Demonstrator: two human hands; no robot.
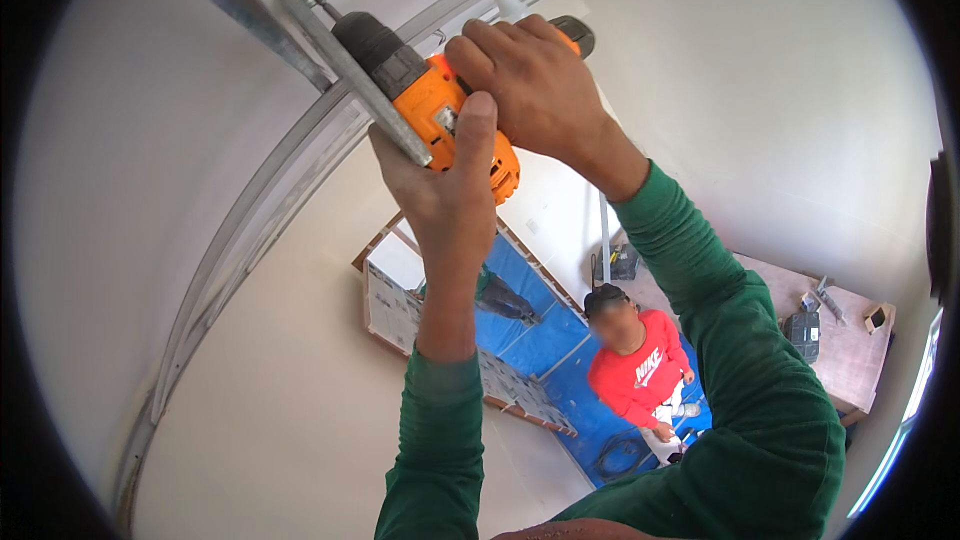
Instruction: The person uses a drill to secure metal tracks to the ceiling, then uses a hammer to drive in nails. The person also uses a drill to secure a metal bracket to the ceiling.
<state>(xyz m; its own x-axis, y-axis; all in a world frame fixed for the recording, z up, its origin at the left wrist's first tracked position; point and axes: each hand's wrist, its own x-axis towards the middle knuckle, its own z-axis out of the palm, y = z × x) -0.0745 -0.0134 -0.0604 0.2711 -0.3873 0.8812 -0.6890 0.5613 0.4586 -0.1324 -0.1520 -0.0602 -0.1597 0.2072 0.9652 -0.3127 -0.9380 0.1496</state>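
Note:
Overhead, my right hand (545,90) is wrapped round the handle of an orange and black cordless drill (425,100). The drill's bit (324,6) points up and left toward the bent corner of a thin metal channel piece (352,72). My left hand (445,195) grips the lower end of that channel, its thumb lying along the drill body; its other fingers are mostly hidden. Whether the bit touches the metal I cannot tell. Close by, a wider metal strip (235,5) meets a long metal rail (250,180) along the wall near the ceiling.
Well below, a person in a red sweater (640,365) stands on a blue floor covering (580,390). A wooden table (850,360) holds a dark tool case (802,333) and a caulking gun (829,302). Another person's dark-clad legs (505,300) show beside a panelled partition (520,390).

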